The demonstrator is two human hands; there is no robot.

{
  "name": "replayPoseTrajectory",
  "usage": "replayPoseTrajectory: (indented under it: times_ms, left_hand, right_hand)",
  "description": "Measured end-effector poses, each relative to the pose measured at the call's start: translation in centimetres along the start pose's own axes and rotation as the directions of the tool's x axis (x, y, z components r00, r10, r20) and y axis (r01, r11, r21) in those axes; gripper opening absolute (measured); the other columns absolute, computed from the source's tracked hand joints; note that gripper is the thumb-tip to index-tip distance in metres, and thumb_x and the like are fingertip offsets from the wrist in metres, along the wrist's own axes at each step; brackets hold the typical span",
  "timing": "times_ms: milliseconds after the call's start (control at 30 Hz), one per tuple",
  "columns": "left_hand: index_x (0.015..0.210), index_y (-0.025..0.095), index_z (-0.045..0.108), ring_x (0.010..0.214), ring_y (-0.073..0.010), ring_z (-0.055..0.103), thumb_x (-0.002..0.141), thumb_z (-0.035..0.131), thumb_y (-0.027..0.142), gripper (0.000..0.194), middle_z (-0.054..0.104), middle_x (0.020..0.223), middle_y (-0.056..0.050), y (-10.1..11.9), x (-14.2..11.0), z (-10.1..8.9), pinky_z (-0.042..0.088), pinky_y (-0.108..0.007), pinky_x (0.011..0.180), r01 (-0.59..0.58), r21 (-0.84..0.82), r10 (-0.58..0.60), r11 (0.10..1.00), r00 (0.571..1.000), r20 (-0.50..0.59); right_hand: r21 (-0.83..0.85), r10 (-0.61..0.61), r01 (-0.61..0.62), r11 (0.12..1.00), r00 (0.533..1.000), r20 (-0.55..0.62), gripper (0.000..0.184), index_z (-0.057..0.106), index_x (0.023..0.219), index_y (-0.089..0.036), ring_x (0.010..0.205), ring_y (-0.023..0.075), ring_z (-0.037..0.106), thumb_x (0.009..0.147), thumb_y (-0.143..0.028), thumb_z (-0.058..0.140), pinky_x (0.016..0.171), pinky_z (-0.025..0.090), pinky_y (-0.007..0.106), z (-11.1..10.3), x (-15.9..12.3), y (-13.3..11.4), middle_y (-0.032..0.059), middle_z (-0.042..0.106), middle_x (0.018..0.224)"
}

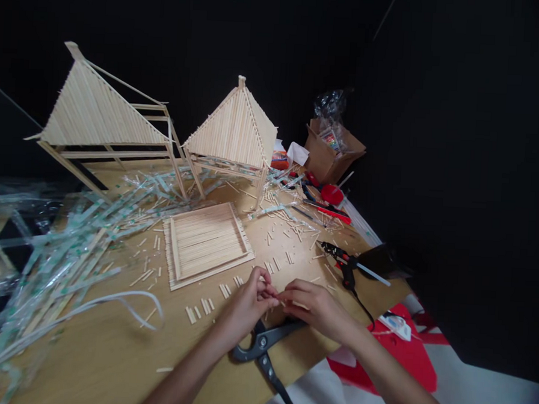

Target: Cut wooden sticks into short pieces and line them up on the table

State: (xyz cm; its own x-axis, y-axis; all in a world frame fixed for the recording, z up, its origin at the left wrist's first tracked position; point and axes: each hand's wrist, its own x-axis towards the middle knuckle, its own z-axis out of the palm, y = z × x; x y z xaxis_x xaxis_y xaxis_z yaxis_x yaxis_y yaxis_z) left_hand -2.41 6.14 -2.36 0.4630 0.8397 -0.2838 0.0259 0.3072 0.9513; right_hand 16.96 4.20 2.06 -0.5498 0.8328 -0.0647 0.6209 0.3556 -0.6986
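Observation:
My left hand (256, 293) and my right hand (313, 304) meet above the front of the table, their fingertips pinched together. Whatever is between the fingers is too small to make out. Just under them lies a black-handled hand cutter (262, 344), partly covered by my hands and left forearm. Short cut wooden stick pieces (206, 306) lie in small groups beside my left hand. Behind it rests a flat rectangular panel of sticks (208, 242) with a raised stick border.
Two stick-built house models, a larger one (100, 112) and a smaller one (235, 128), stand at the back. Long sticks in plastic wrappers (87, 228) cover the left side. A glue gun (345, 263) with its cord lies right; a cardboard box (328, 154) and red stool (406, 360) are beyond.

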Motion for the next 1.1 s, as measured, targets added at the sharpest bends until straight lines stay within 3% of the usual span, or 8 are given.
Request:
replayPoseTrajectory:
  times_ms: [100, 233, 300, 567, 1100]
  left_hand:
    - [0.095, 0.023, 0.038, 0.076, -0.0157, 0.063, 0.074, 0.063, 0.023, 0.033, 0.066, 0.085, -0.001, 0.0, 0.2, -0.1, 0.046, -0.026, 0.070, -0.001, -0.018, 0.000, 1.000, 0.999, -0.047]
    - [0.097, 0.024, 0.038, 0.078, -0.0146, 0.062, 0.080, 0.056, 0.026, 0.025, 0.065, 0.088, -0.001, 0.3, 0.3, -0.3, 0.046, -0.028, 0.074, -0.045, 0.095, 0.060, 0.994, 0.985, -0.164]
    - [0.098, 0.024, 0.039, 0.077, -0.0141, 0.061, 0.082, 0.055, 0.027, 0.024, 0.064, 0.087, -0.001, 0.4, 0.3, -0.4, 0.045, -0.028, 0.074, -0.051, 0.129, 0.076, 0.990, 0.979, -0.191]
    - [0.097, 0.024, 0.039, 0.079, -0.0140, 0.060, 0.080, 0.057, 0.025, 0.025, 0.064, 0.084, 0.000, 0.4, 0.7, -0.7, 0.045, -0.027, 0.074, -0.056, 0.105, 0.077, 0.993, 0.975, -0.211]
    - [0.099, 0.024, 0.040, 0.075, -0.0133, 0.060, 0.080, 0.057, 0.024, 0.025, 0.064, 0.083, 0.001, 0.6, 0.5, -0.5, 0.044, -0.027, 0.073, -0.059, 0.089, 0.076, 0.994, 0.977, -0.201]
  right_hand:
    - [0.000, 0.009, -0.009, 1.000, 0.998, -0.059, 0.017, 0.064, 0.101, -0.022, 0.084, 0.0132, 0.058, 0.086, -0.026, 0.057, 0.075, 0.045, 0.023, -0.3, 1.3, 1.4, 0.0031, 0.061, 0.093]
    - [-0.120, 0.069, -0.097, 0.988, 0.973, -0.220, 0.016, 0.068, 0.095, -0.022, 0.083, 0.0156, 0.057, 0.079, -0.024, 0.066, 0.074, 0.044, 0.026, -0.5, 3.4, 4.2, 0.0039, 0.060, 0.089]
    - [-0.165, 0.075, -0.118, 0.979, 0.967, -0.245, 0.019, 0.069, 0.094, -0.022, 0.084, 0.0174, 0.056, 0.076, -0.026, 0.069, 0.075, 0.043, 0.028, -0.6, 4.3, 5.5, 0.0043, 0.060, 0.087]
    - [-0.176, 0.070, -0.106, 0.979, 0.977, -0.199, 0.023, 0.073, 0.092, -0.024, 0.075, 0.0164, 0.055, 0.070, -0.032, 0.074, 0.069, 0.041, 0.027, -0.4, 5.9, 7.8, 0.0027, 0.060, 0.076]
    - [-0.157, 0.056, -0.082, 0.984, 0.985, -0.163, 0.028, 0.072, 0.096, -0.023, 0.077, 0.0167, 0.057, 0.070, -0.035, 0.074, 0.071, 0.041, 0.027, -0.6, 6.2, 7.8, 0.0029, 0.064, 0.076]
